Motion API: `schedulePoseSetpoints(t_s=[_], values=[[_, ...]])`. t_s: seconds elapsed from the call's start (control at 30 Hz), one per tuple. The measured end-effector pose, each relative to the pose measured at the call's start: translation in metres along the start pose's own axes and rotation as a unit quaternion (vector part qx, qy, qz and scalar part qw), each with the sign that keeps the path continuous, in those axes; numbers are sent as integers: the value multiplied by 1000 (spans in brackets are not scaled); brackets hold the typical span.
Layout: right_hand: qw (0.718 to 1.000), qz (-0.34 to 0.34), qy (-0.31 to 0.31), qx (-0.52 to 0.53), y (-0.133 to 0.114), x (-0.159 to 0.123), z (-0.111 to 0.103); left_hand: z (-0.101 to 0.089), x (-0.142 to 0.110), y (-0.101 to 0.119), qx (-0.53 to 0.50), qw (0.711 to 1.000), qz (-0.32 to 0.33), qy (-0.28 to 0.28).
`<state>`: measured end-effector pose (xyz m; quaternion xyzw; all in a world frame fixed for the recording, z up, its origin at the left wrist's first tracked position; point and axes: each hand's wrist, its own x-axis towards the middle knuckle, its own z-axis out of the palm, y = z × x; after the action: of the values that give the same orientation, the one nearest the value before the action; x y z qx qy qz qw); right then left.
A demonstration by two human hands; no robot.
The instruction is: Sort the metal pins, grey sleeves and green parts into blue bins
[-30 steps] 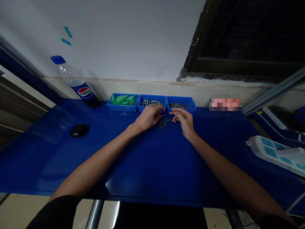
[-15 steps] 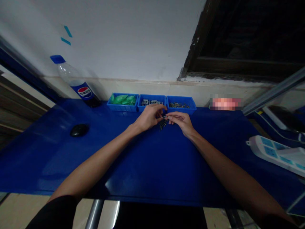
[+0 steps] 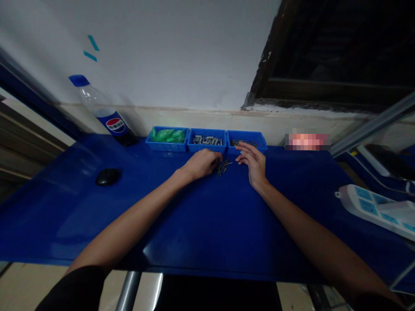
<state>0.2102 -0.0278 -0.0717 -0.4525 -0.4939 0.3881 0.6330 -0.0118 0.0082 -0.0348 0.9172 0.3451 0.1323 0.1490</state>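
Observation:
My left hand (image 3: 205,164) rests low over the table, fingers curled down beside a small pile of screw-like metal pieces (image 3: 223,167). Its fingertips are partly hidden, so whatever they pinch does not show. On the other side of the pile my right hand (image 3: 254,163) is open, fingers apart, with nothing visible in it. Its fingertips are just in front of the right blue bin (image 3: 262,140), which holds more of these thin pieces. Behind my left hand stands the middle blue bin (image 3: 207,147), filled with small grey metal parts.
A third blue bin (image 3: 167,147) holds green plastic bags (image 3: 168,135). A Pepsi bottle (image 3: 113,123) stands at the back left, with a black computer mouse (image 3: 107,177) in front. A white power strip (image 3: 372,207) lies at the right on the blue table (image 3: 207,233).
My hands have moved apart. The right has let go of the small thin piece both were holding and opened, shifting right; the left has lowered to the table beside the pile.

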Motion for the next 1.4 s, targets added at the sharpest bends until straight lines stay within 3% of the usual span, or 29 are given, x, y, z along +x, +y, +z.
schedulePoseSetpoints(t_s=[0.2,0.57,0.87,1.17,1.3,1.4], values=[[1000,-3,-12,6,-2,-1,2,6,1,-5,-36,999,10,24],[998,-6,-63,-2,-6,-4,5,10,1,-4,-66,994,-34,80],[995,5,-91,-28,-5,-4,5,1,4,6,-143,975,4,172],[986,27,-158,-36,-4,-4,6,-8,1,23,-207,966,37,150],[987,33,-151,-38,-2,-2,6,-8,1,20,-173,973,29,153],[994,27,-99,-31,-1,-2,6,-9,1,13,-97,983,15,153]])
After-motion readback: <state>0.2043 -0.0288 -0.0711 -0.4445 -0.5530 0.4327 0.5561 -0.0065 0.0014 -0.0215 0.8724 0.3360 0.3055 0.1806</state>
